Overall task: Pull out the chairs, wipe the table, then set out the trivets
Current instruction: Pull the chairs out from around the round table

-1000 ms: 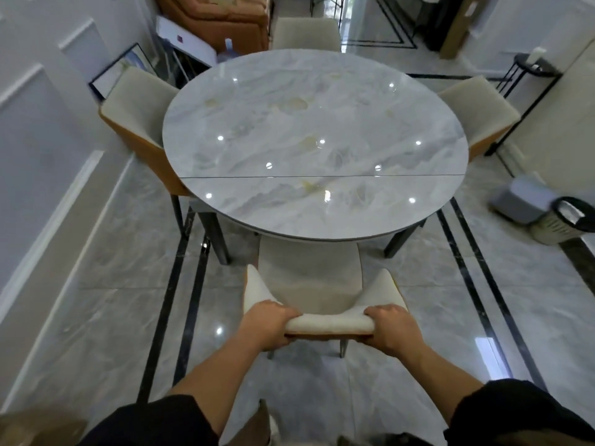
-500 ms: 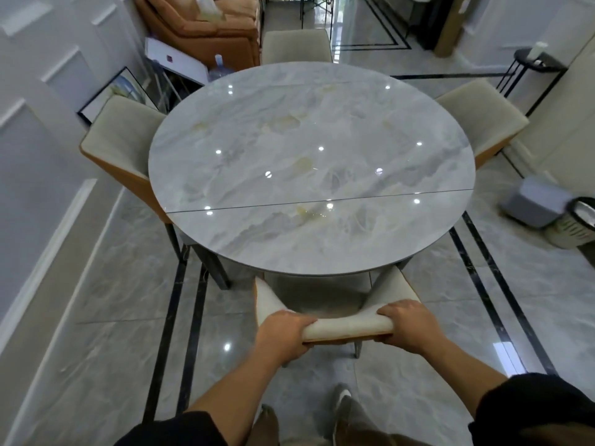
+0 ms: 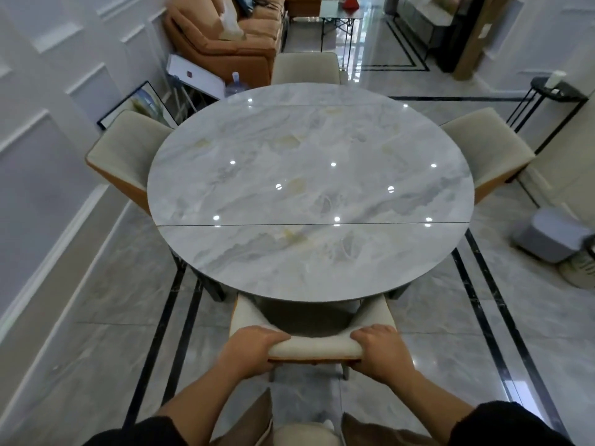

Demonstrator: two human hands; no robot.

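A round grey marble table fills the middle of the view, its glossy top bare. Directly below me the near chair, cream with an orange back, sits with its seat tucked under the table's front edge. My left hand grips the left end of its backrest top and my right hand grips the right end. Three more cream chairs stand at the table: a left chair, a far chair and a right chair. No cloth or trivets are in view.
An orange sofa stands behind the table at the back left, with a framed picture leaning on the left wall. A black side stand is at the right wall; a grey box lies on the floor at right.
The near chair has moved forward, from standing clear of the table to having its seat under the table edge. Both hands kept their grip on the backrest and I stepped closer.
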